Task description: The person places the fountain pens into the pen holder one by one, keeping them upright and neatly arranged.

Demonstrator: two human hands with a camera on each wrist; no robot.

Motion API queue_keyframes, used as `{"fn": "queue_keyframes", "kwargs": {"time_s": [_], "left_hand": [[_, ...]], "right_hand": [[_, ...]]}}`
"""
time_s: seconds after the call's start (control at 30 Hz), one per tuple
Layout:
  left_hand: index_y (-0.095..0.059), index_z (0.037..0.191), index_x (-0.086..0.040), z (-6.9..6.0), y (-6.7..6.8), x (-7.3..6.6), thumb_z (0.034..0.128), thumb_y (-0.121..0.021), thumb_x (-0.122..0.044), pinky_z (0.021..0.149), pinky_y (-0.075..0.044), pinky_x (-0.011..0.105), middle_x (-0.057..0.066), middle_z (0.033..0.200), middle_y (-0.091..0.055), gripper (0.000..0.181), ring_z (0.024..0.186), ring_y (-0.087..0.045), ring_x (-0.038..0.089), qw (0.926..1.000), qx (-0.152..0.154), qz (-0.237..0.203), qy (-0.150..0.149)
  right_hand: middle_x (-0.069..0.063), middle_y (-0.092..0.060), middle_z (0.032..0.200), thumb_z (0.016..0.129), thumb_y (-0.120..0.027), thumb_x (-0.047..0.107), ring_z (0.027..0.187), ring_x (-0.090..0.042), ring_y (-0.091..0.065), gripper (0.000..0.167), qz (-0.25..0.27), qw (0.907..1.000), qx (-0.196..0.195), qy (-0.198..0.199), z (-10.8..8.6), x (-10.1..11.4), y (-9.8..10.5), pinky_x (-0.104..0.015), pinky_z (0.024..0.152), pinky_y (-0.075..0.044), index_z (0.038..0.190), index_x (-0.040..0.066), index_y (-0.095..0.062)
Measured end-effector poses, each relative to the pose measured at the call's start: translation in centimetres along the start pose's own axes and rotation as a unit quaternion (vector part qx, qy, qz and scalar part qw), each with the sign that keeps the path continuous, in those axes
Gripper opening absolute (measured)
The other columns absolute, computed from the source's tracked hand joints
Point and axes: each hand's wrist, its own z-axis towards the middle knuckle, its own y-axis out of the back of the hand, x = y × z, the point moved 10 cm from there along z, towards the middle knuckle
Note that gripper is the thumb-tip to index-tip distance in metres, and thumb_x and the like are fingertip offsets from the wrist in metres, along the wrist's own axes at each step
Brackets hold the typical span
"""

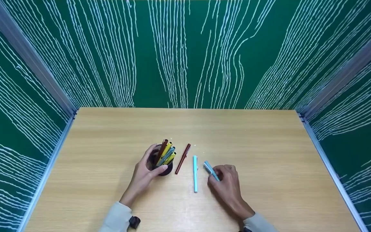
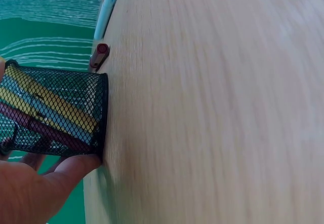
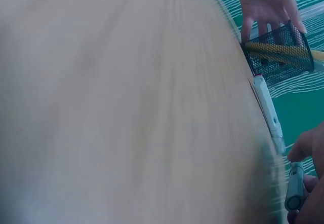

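A black mesh pen cup [image 2: 55, 110] stands on the table, holding several pens: dark red, yellow and blue. My left hand [image 1: 143, 175] grips the cup from its left side, thumb across the near side. My right hand [image 1: 230, 183] pinches a light blue pen [image 1: 208, 167] low over the table. Its clip end points away to the upper left, and the fingers hide its other end. Between the hands lie a dark red pen [image 1: 183, 158], nearest the cup, and another light blue pen [image 1: 195, 175].
The wooden table [image 1: 108, 129] has green panels [image 1: 192, 64] with wavy white lines behind it and along both sides. Metal posts [image 1: 40, 64] rise at the back corners. A few tiny pale specks lie near the red pen.
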Motion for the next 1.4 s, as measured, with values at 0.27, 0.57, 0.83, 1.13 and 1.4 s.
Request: {"fn": "queue_keyframes", "kwargs": {"time_s": [0.27,0.57,0.83,1.13,1.4], "left_hand": [[-0.045,0.168,-0.015,0.0,0.0,-0.1,0.0905,-0.093,-0.016,0.127,-0.038,0.052,0.011,0.155,-0.061,0.091,0.144,-0.057,0.031,1.0,0.002,-0.004,-0.007],[-0.043,0.169,-0.012,0.0,-0.1,-0.3,0.0907,-0.092,-0.015,0.125,-0.04,0.053,0.012,0.155,-0.061,0.092,0.142,-0.059,0.032,0.9999,0.008,-0.011,-0.008],[-0.043,0.169,-0.014,0.0,-0.1,-0.2,0.0918,-0.092,-0.017,0.125,-0.04,0.056,0.014,0.157,-0.06,0.091,0.143,-0.058,0.034,0.9999,0.007,-0.015,-0.003],[-0.044,0.168,-0.013,-0.1,-0.1,-0.7,0.092,-0.091,-0.028,0.12,-0.047,0.044,0.013,0.154,-0.062,0.091,0.139,-0.061,0.032,0.9989,0.003,0.018,-0.043],[-0.043,0.168,-0.009,0.0,-0.3,-0.6,0.0923,-0.091,-0.017,0.124,-0.042,0.05,0.012,0.155,-0.062,0.09,0.142,-0.058,0.033,0.9993,0.015,-0.019,-0.027]], "right_hand": [[-0.007,-0.071,0.102,0.088,-0.083,0.005,0.108,-0.025,-0.056,0.02,0.048,0.9986,-0.002,-0.023,0.7,0.3,2.0,-0.044,0.092,-0.049,0.108,0.005,-0.079],[-0.005,-0.072,0.097,0.092,-0.082,0.001,0.11,-0.025,-0.057,0.016,0.105,0.9939,-0.005,-0.035,2.1,0.9,3.6,-0.046,0.099,-0.047,0.107,0.005,-0.079],[-0.004,-0.075,0.096,0.093,-0.084,0.001,0.107,-0.024,-0.059,0.015,0.131,0.9908,-0.004,-0.035,2.9,1.4,4.3,-0.047,0.103,-0.047,0.107,0.005,-0.08],[-0.006,-0.076,0.097,0.091,-0.085,-0.001,0.106,-0.027,-0.061,0.016,0.151,0.988,-0.005,-0.031,3.6,2.5,4.9,-0.051,0.102,-0.048,0.105,0.005,-0.079],[-0.009,-0.077,0.1,0.093,-0.083,0.002,0.106,-0.035,-0.066,0.012,0.178,0.9831,-0.001,-0.042,4.2,3.3,4.9,-0.049,0.101,-0.048,0.103,0.004,-0.078]]}}
